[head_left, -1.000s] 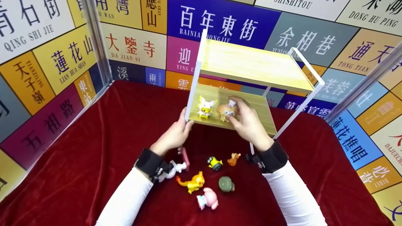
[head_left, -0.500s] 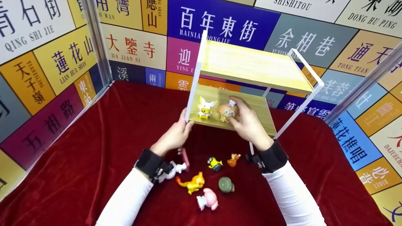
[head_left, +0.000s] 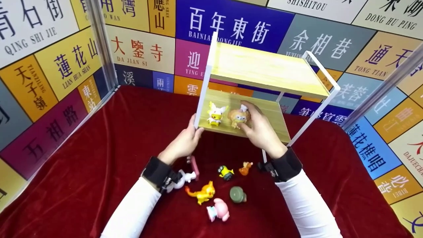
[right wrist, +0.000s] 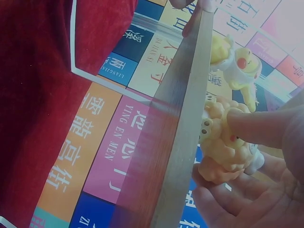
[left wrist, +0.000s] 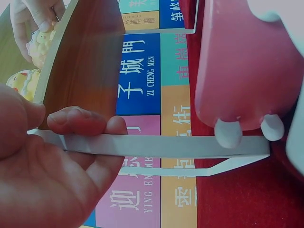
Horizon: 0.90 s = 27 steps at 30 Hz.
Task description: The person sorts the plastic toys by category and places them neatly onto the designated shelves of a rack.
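My left hand grips the white front-left post of a small two-tier shelf, fingers curled round it near the lower board. With thumb and fingers, my right hand holds a fluffy light-brown toy figure at the front of that board. Its feet are close over the wood. Left of it on the same board stands a yellow toy figure in a white eared hood. In the left wrist view, a pink object looms large close to the camera.
On the red cloth below lie several toys: a yellow figure, a pink one, a green round one, a black-and-yellow one, a small brown one and a white one. Sign-printed panels surround the cloth.
The brown toy figure has shifted very slightly left in my right hand's grip. The left hand keeps its hold on the post.
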Tool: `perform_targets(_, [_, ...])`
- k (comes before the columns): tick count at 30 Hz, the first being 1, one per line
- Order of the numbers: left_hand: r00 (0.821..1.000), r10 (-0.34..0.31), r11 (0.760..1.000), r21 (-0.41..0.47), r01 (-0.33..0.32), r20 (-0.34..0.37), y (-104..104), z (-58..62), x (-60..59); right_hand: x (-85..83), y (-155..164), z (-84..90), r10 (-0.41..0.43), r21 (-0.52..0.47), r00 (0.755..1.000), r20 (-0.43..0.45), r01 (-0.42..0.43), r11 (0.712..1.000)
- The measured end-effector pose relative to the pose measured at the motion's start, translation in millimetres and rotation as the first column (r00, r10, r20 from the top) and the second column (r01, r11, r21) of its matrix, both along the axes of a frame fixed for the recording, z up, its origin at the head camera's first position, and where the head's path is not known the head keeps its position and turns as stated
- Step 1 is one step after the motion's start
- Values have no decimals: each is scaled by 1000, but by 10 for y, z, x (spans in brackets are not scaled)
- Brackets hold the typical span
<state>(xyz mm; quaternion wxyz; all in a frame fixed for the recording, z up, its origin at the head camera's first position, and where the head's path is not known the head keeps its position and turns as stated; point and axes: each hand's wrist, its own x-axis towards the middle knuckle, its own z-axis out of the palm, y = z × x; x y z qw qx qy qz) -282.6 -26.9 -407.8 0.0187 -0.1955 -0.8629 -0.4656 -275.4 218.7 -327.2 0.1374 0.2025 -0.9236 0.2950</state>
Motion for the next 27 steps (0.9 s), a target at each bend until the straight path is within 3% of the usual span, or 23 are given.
perform_targets(27, [1000,4,1000,13,-5,16,6,-4,-12,-9,24,-11,25,-24,999,25,-24,999])
